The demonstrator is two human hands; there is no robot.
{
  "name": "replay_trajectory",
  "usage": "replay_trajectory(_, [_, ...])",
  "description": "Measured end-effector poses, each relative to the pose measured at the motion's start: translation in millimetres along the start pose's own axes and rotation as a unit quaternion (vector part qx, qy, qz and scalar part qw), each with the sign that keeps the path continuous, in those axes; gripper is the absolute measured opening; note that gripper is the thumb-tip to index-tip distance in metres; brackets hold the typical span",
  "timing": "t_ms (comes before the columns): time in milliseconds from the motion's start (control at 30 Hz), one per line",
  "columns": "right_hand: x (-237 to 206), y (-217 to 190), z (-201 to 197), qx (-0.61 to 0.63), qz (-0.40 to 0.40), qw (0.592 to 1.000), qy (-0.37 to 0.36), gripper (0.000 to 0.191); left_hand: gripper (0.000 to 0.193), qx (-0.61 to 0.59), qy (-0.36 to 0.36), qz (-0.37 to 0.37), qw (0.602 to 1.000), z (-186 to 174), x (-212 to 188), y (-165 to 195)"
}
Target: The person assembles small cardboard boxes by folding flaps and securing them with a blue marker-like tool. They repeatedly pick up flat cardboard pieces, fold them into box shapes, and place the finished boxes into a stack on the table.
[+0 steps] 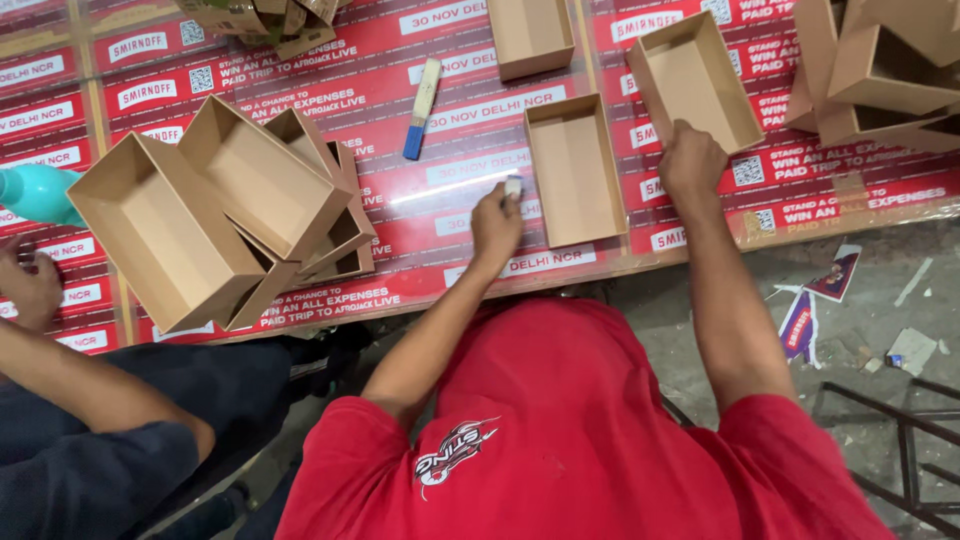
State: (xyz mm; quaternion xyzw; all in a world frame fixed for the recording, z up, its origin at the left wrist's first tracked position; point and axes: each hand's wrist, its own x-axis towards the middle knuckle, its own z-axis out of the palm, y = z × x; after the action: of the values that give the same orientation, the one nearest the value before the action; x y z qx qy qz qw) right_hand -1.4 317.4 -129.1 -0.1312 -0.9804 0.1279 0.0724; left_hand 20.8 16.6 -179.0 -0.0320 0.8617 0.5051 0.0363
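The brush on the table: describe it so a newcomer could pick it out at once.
Start at the red printed table and find the stack of open cardboard boxes on its left side. Just beyond it to the right lies the brush, alone and flat. It is the only slim tool: pale wooden handle, blue end.

The single head-worn camera looks almost straight down from above the person's red shirt (560,430), which fills the lower middle of the frame, close to the lens. It faces forward over the table edge (420,305), so the table's red printed surface spans the upper half at arm's reach. The grey floor (860,300) shows at lower right, a co-worker's arm (90,385) at lower left.
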Motion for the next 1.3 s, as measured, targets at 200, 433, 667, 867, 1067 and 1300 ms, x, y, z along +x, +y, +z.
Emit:
replay_trajectory(200, [-53.3, -23.6, -2.2, 0.049, -0.026, 0.998, 0.002, 0.018, 0.042, -0.108, 0.018, 0.068, 0.992, 18.5, 8.4, 4.8])
replay_trajectory(433, [-69.6, -63.7, -22.8, 0.139, 0.001, 0.983, -0.119, 0.032, 0.048, -0.104, -0.053, 0.004, 0.993, 11.2, 9.9, -0.6])
replay_trajectory(667, [-63.7, -59.0, -8.2, 0.052, -0.060, 0.990, -0.118, 0.035, 0.062, -0.047, -0.070, 0.035, 0.996, 13.5, 10.4, 2.8])
replay_trajectory(867, [-69.6, -58.2, 0.3, 0.033, -0.031, 0.993, -0.111, 0.043, 0.067, -0.020, -0.054, 0.061, 0.997, 6.9, 10.9, 10.8])
replay_trajectory(1067, [-67.3, -56.1, 6.3, 0.024, -0.035, 0.991, -0.129, 0.045, 0.068, -0.029, -0.085, 0.020, 0.996, 5.6, 12.8, 12.3])
replay_trajectory(1300, [-64.6, -49.7, 27.1, 0.040, -0.045, 0.993, -0.103, 0.034, 0.066, 0.051, -0.021, 0.033, 0.998, 5.2, 15.5, 11.9])
